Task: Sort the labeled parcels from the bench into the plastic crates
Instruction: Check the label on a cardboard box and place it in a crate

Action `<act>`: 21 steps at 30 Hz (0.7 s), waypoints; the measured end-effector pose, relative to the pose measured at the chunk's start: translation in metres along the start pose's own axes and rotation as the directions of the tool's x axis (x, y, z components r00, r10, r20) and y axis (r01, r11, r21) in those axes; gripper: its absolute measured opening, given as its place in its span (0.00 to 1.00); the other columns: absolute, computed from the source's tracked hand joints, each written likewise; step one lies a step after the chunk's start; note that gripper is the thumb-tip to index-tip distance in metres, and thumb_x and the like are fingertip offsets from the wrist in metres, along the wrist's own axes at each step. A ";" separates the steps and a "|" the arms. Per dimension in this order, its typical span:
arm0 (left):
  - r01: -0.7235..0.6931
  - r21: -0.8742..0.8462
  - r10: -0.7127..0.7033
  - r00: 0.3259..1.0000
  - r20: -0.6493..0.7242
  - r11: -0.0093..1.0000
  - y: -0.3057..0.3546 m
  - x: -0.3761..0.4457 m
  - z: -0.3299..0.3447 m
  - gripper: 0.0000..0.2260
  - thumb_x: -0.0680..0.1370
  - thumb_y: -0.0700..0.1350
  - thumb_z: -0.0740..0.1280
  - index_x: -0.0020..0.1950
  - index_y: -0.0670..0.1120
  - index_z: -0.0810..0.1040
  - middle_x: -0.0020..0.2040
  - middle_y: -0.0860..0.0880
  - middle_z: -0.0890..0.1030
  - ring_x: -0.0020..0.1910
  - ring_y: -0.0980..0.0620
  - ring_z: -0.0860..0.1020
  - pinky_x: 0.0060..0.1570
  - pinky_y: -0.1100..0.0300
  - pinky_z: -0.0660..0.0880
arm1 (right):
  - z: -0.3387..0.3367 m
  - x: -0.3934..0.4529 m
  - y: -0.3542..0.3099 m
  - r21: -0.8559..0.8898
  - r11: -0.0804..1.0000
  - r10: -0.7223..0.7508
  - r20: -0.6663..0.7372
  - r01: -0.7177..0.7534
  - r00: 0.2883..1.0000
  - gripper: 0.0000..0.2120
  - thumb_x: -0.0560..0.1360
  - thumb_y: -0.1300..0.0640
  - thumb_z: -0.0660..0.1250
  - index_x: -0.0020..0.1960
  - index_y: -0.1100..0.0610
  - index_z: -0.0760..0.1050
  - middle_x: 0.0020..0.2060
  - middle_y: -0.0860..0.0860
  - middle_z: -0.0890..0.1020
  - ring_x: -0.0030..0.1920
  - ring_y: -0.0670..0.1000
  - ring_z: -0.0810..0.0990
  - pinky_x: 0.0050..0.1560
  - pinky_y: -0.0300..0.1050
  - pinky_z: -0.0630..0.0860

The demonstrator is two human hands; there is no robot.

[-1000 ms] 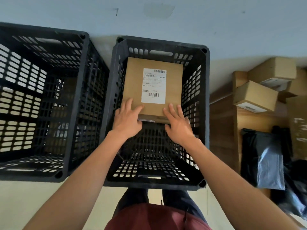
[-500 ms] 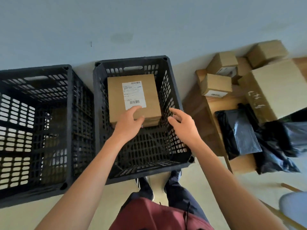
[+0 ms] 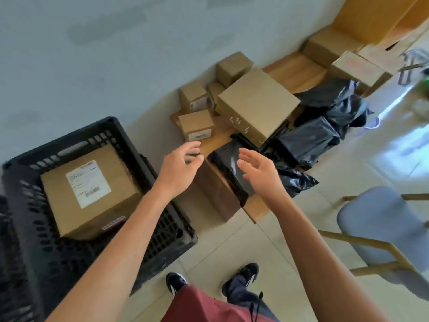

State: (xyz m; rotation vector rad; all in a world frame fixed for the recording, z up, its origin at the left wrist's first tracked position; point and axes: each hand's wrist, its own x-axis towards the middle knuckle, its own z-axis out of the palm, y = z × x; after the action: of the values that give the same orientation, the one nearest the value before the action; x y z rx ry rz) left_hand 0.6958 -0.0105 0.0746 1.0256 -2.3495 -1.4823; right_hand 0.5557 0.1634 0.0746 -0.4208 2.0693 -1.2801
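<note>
A labeled cardboard parcel [image 3: 90, 189] lies inside the black plastic crate [image 3: 160, 231] at the left. Both my hands are empty and hover over the near end of the low wooden bench [image 3: 216, 201]. My left hand [image 3: 180, 168] has relaxed fingers, just below a small labeled box [image 3: 197, 125]. My right hand [image 3: 260, 173] is spread open above a black plastic-wrapped parcel [image 3: 228, 163]. A large cardboard box [image 3: 257, 103] lies behind it on the bench, among more small boxes [image 3: 192, 96] and black bags [image 3: 308, 140].
A grey chair [image 3: 383, 219] with wooden legs stands at the right. More cardboard boxes [image 3: 352, 66] sit at the far end of the bench by the wall. My feet [image 3: 176, 282] stand on the tiled floor between crate and chair.
Both hands let go of the parcel in the crate and swung right to the bench. The view turned right, so the left crate is out of sight.
</note>
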 end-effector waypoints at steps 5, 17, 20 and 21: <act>-0.118 0.047 0.110 0.982 0.151 0.992 0.076 0.027 0.089 0.18 0.85 0.51 0.66 0.75 0.55 0.74 0.65 0.57 0.79 0.57 0.65 0.77 0.51 0.73 0.70 | -0.111 -0.002 0.025 0.048 0.999 -0.006 -0.150 0.013 0.989 0.19 0.84 0.54 0.66 0.75 0.48 0.75 0.68 0.45 0.80 0.67 0.45 0.78 0.71 0.54 0.76; -0.271 0.083 0.238 0.929 0.284 0.959 0.189 0.065 0.248 0.18 0.84 0.48 0.67 0.74 0.52 0.76 0.65 0.55 0.80 0.61 0.57 0.79 0.53 0.72 0.69 | -0.292 -0.003 0.069 0.083 0.996 0.003 -0.347 0.027 0.938 0.19 0.83 0.56 0.66 0.74 0.52 0.76 0.65 0.47 0.81 0.64 0.45 0.80 0.70 0.53 0.76; -0.294 0.094 0.253 0.917 0.308 0.951 0.205 0.081 0.273 0.18 0.84 0.48 0.67 0.74 0.51 0.76 0.64 0.54 0.81 0.60 0.58 0.79 0.52 0.75 0.69 | -0.318 0.006 0.071 0.092 0.996 0.015 -0.381 0.022 0.925 0.18 0.83 0.57 0.66 0.73 0.52 0.75 0.64 0.46 0.81 0.64 0.46 0.80 0.70 0.52 0.76; -0.298 0.092 0.256 0.914 0.314 0.950 0.210 0.087 0.279 0.18 0.84 0.48 0.67 0.74 0.51 0.76 0.64 0.54 0.81 0.60 0.58 0.79 0.51 0.76 0.69 | -0.325 0.010 0.072 0.094 0.995 0.015 -0.387 0.023 0.922 0.18 0.83 0.57 0.65 0.73 0.52 0.76 0.62 0.45 0.81 0.63 0.46 0.80 0.69 0.51 0.76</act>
State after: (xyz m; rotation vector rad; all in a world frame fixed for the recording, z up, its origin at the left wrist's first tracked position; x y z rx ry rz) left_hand 0.3998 0.1924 0.0996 0.4833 -2.7007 -1.4655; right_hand 0.3328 0.4083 0.1064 -0.1320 2.3132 -1.5586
